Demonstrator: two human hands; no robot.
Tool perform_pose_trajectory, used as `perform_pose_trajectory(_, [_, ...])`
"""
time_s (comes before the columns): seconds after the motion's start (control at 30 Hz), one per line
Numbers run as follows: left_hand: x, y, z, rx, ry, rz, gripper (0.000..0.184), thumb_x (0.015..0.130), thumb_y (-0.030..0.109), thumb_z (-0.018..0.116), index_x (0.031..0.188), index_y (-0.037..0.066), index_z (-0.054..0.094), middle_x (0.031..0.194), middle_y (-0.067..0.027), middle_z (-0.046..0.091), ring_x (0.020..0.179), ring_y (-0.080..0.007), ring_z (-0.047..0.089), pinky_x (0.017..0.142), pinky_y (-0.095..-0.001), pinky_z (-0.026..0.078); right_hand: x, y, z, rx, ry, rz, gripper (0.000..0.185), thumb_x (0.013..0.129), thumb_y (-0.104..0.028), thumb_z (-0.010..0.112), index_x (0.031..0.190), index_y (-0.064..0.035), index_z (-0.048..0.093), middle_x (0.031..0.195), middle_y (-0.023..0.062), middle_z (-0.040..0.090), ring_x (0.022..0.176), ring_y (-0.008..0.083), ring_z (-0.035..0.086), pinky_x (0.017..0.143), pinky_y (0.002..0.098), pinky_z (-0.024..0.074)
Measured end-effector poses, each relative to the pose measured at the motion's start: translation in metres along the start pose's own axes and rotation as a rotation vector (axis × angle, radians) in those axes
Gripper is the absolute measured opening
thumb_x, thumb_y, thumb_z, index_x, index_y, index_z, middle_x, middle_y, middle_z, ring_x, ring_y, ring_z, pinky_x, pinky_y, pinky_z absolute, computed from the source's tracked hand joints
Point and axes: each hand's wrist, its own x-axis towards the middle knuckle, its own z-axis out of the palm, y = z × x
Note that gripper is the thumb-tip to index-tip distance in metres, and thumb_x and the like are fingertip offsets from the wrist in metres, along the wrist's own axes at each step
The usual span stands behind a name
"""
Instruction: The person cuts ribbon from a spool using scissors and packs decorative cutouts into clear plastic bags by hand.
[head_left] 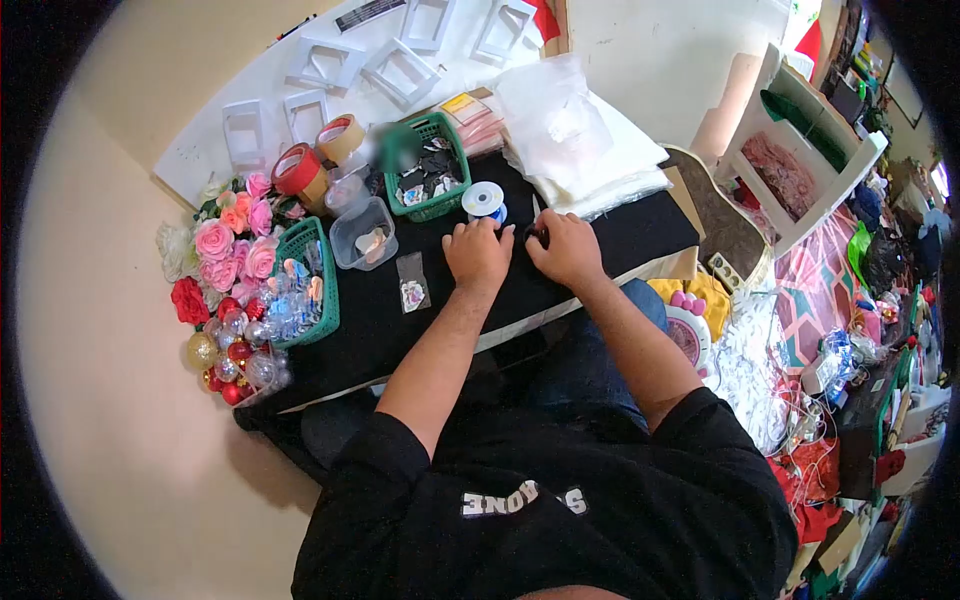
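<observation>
My left hand (478, 254) rests palm down on the black cloth, its fingers apart and its fingertips at the near edge of a white spool (484, 198) with some blue on it. My right hand (566, 252) is beside it, fingers curled over the dark handle of what looks like a pair of scissors. A narrow pale blade (535, 208) points away from that hand. Left of my hands lie a small clear packet (412, 284) with shiny bits inside and a clear plastic tub (363, 235). Behind the spool is a green basket (458, 150) of dark and silvery pieces.
White frames (403, 72) lie at the back. Stacked clear plastic sheets (610, 150) stand right of the basket. Tape rolls (298, 170), pink flowers (214, 240), baubles (203, 350) and another green basket (325, 315) crowd the left. A white shelf (800, 150) stands right.
</observation>
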Motion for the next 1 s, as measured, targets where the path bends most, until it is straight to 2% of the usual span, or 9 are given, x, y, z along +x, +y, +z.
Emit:
perform_pose_trajectory(0.13, [0.002,-0.008,0.008,-0.113,0.005,-0.101,0.018,0.084,0.031,0.067,0.084,0.014,0.069,0.084,-0.0045,0.069,0.087,-0.0277,0.062,0.074,-0.0455,0.042,0.001,-0.003,-0.002,-0.003,0.001,0.025,0.021,0.078,-0.025,0.066,0.086,-0.007,0.059,0.076,0.0142,0.064,0.079,0.035,0.062,0.072,0.047,0.0484])
perform_pose_trajectory(0.2, [0.0,-0.013,0.007,-0.149,0.001,-0.113,0.015,0.083,0.028,0.067,0.082,0.013,0.068,0.084,-0.0051,0.069,0.085,-0.028,0.062,0.073,-0.0459,0.042,0.002,-0.002,-0.001,-0.019,-0.064,0.094,0.023,0.077,-0.028,0.066,0.087,-0.0078,0.06,0.083,0.0121,0.065,0.087,0.0327,0.062,0.078,0.0458,0.0467])
perform_pose_trajectory(0.5, [-0.029,-0.031,-0.028,-0.2,-0.106,-0.037,0.014,0.082,0.025,0.067,0.08,0.012,0.066,0.081,-0.0044,0.068,0.081,-0.027,0.062,0.072,-0.0441,0.042,0.001,-0.006,-0.006,-0.033,-0.089,0.087,0.023,0.077,-0.028,0.066,0.087,-0.0079,0.06,0.083,0.0132,0.066,0.087,0.0329,0.062,0.079,0.0454,0.0468])
perform_pose_trajectory(0.73, [-0.056,-0.052,-0.059,-0.377,-0.179,0.029,0.011,0.081,0.02,0.068,0.079,0.01,0.064,0.074,-0.0031,0.063,0.077,-0.0259,0.059,0.07,-0.0427,0.042,-0.005,-0.005,-0.007,-0.022,-0.078,0.048,0.025,0.077,-0.028,0.065,0.09,-0.0074,0.06,0.082,0.0144,0.065,0.085,0.0349,0.062,0.077,0.0468,0.0474])
perform_pose_trajectory(0.8, [-0.061,-0.061,-0.07,-0.417,-0.238,0.051,0.01,0.082,0.017,0.068,0.078,0.009,0.062,0.074,-0.0044,0.061,0.075,-0.026,0.058,0.07,-0.0412,0.043,0.002,-0.005,-0.014,-0.025,-0.212,0.049,0.028,0.078,-0.029,0.065,0.092,-0.0062,0.059,0.087,0.0164,0.067,0.087,0.0372,0.063,0.078,0.048,0.0488])
perform_pose_trajectory(0.83, [-0.064,-0.067,-0.074,-0.416,-0.22,0.048,0.01,0.082,0.017,0.068,0.078,0.009,0.062,0.074,-0.0044,0.061,0.075,-0.026,0.058,0.07,-0.0412,0.043,0.006,-0.008,-0.02,-0.027,-0.207,0.032,0.028,0.078,-0.029,0.065,0.092,-0.0062,0.059,0.087,0.0164,0.067,0.087,0.0372,0.063,0.078,0.048,0.0488])
perform_pose_trajectory(0.9, [-0.073,-0.077,-0.082,-0.448,-0.172,0.119,0.01,0.081,0.016,0.068,0.08,0.007,0.062,0.074,-0.0053,0.06,0.075,-0.0262,0.058,0.07,-0.0404,0.044,0.006,-0.015,-0.034,-0.113,-0.395,0.228,0.031,0.081,-0.032,0.065,0.094,-0.0049,0.059,0.094,0.0187,0.068,0.093,0.0391,0.065,0.081,0.0481,0.0504])
perform_pose_trajectory(0.93, [-0.077,-0.082,-0.085,-0.478,-0.233,0.062,0.01,0.082,0.014,0.068,0.083,0.006,0.061,0.075,-0.0066,0.059,0.074,-0.0258,0.058,0.069,-0.0397,0.045,0.005,-0.012,-0.036,-0.141,-0.433,0.241,0.038,0.082,-0.037,0.067,0.098,-0.0033,0.06,0.099,0.0201,0.068,0.096,0.0392,0.065,0.082,0.0469,0.0517])
perform_pose_trajectory(1.0, [-0.086,-0.088,-0.089,-0.524,-0.197,0.035,0.011,0.082,0.013,0.068,0.083,0.005,0.061,0.075,-0.007,0.059,0.074,-0.0259,0.057,0.068,-0.0395,0.045,0.004,-0.017,-0.049,-0.166,-0.49,0.277,0.042,0.081,-0.04,0.067,0.099,-0.0024,0.061,0.098,0.0201,0.068,0.096,0.0385,0.065,0.082,0.0465,0.0518])
